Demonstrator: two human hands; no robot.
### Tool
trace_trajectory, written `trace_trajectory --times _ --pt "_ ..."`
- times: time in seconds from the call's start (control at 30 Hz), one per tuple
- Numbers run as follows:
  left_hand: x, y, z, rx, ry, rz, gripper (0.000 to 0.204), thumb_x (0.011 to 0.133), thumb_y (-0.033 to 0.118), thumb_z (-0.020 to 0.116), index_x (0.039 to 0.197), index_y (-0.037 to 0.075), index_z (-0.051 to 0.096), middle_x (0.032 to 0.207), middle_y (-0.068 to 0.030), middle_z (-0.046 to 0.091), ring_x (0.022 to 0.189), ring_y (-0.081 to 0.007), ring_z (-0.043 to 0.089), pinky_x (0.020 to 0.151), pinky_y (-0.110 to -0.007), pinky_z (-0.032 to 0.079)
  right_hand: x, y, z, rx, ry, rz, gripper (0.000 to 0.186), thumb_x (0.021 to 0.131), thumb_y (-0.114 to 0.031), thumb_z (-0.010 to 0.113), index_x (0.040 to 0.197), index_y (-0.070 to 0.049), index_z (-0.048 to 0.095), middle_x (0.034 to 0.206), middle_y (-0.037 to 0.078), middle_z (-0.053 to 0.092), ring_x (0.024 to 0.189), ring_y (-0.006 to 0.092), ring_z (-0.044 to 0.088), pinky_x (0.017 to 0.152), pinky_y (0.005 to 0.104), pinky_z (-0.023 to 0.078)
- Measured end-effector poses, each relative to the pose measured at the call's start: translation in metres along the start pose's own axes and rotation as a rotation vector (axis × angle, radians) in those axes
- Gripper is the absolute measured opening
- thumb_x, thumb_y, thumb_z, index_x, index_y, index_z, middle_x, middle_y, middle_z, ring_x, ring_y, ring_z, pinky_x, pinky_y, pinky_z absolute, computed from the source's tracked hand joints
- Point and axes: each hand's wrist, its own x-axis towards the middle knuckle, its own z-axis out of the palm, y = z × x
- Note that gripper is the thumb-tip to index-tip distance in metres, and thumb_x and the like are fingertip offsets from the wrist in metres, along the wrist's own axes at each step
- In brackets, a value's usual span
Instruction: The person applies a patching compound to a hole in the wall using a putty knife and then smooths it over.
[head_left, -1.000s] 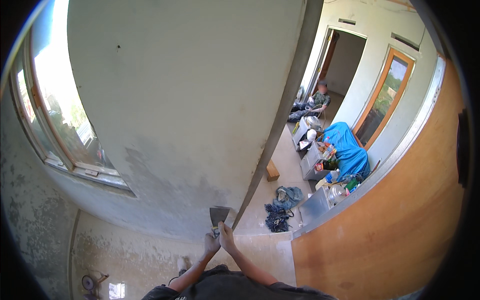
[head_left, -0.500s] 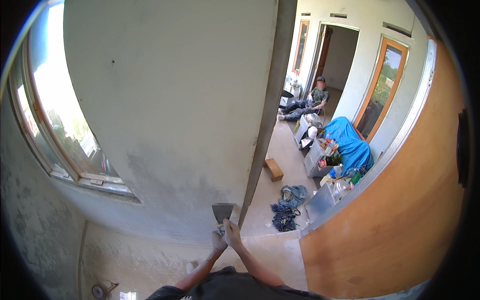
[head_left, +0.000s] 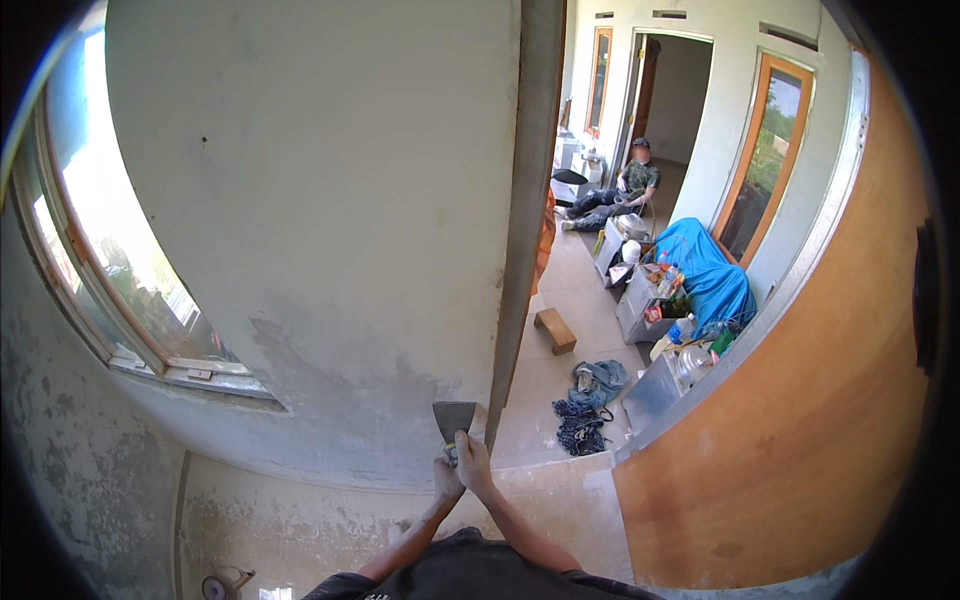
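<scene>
A scraper (head_left: 454, 416) with a wide, flat grey metal blade is held against the lower part of the pale wall (head_left: 330, 200), close to its right-hand edge. My right hand (head_left: 474, 468) is wrapped round its handle, thumb up toward the blade. Just below and to the left, my left hand (head_left: 447, 482) is closed round the lower end of the same handle. Most of the handle is hidden by my fingers. Around the blade the wall is patchy grey, and higher up it is smoother and lighter.
Beyond the doorway lie crumpled clothes (head_left: 588, 405), a wooden block (head_left: 555, 331), grey boxes of bottles and pots (head_left: 640, 305), and a blue tarp (head_left: 705, 275). A person (head_left: 635, 190) sits on the floor there. A wooden door (head_left: 760, 400) stands right; a round-disc tool (head_left: 218, 586) lies lower left.
My view has shifted slightly, showing more of the room past the wall's edge, including something orange. The scraper and both hands are a little closer to that edge, grip unchanged.
</scene>
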Motion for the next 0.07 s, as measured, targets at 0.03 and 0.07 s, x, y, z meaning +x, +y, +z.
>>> trace_trajectory --times 0.03,0.07 --pt "-0.0026 0.0089 -0.001 0.101 0.003 0.026 0.017 0.075 0.017 0.061 0.075 0.001 0.062 0.071 -0.0117 0.066 0.071 -0.0189 0.065 0.057 -0.033 0.046 -0.0001 0.0001 -0.0007 0.007 0.007 0.009 0.038 0.094 -0.031 0.043 0.074 -0.001 0.057 0.06 0.001 0.052 0.054 0.0071 0.048 0.05 0.0233 0.039" --pt "-0.0026 0.0188 -0.0058 0.205 0.012 0.056 0.017 0.076 0.018 0.06 0.077 0.001 0.062 0.072 -0.0116 0.067 0.071 -0.021 0.065 0.058 -0.034 0.047 0.0032 -0.0013 0.0002 0.009 0.006 0.004 0.038 0.094 -0.031 0.043 0.074 -0.001 0.057 0.06 0.001 0.052 0.054 0.0071 0.048 0.05 0.0233 0.039"
